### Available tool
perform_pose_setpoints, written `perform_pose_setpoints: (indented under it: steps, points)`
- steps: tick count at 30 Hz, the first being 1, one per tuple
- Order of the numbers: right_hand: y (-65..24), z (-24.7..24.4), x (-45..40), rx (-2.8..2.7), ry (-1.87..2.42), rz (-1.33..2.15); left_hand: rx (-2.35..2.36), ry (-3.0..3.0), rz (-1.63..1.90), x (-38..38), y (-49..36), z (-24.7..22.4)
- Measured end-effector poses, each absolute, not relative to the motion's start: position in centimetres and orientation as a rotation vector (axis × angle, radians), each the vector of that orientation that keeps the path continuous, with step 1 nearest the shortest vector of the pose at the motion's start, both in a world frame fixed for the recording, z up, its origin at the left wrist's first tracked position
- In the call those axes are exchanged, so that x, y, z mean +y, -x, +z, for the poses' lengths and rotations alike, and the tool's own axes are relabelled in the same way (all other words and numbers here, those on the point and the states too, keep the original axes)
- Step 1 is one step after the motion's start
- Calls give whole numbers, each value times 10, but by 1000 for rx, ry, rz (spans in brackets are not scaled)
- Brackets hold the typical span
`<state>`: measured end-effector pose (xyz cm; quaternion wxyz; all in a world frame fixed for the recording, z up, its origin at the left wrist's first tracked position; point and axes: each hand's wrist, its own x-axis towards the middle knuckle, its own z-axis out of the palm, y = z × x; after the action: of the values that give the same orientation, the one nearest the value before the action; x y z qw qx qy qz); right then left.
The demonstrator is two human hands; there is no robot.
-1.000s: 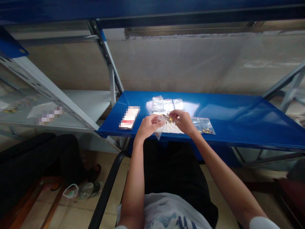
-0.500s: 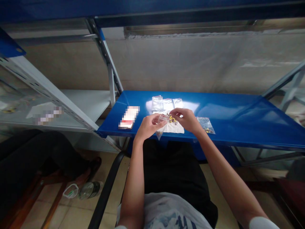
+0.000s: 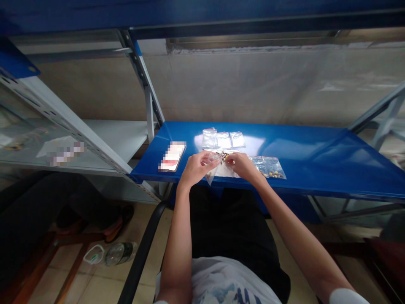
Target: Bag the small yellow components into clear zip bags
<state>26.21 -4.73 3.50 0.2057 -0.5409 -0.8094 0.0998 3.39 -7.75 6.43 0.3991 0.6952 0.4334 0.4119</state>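
Note:
My left hand is closed on a small clear zip bag, whose corner hangs below the fingers with a few small pieces inside. Beside it lies a pile of small yellow and metallic parts on a white sheet. At the right side of that pile is my right hand, fingers pinched together among the parts. Whatever they hold is too small to make out. To the right, clear bags with yellow and dark parts lie flat, partly behind my right hand.
Behind the pile, several flat clear bags lie on the blue tabletop. A phone-like object lies at left. Metal shelf posts stand beside the table. A plastic bottle is on the floor near a seated person's leg.
My right hand has moved down and slightly left, its fingertips now lower at the pile's right side. My left hand keeps its hold on the bag.

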Motion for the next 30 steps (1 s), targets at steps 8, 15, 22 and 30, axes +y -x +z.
perform_pose_setpoints:
  steps: [8,15,22,30]
  points:
    - [-259,38,-50,-2290,1579,176,1124,-1774,1086,-78,-35,65]
    - [-266,81,-61,-1925,1282,368,1146,-1833,1052,-80,-42,69]
    - [-258,103,-80,-2018,1103,620,1077,-1866,1047,-85,-51,76]
    - [-260,105,-85,-2054,1041,748,1086,-1814,1208,-83,-51,76]
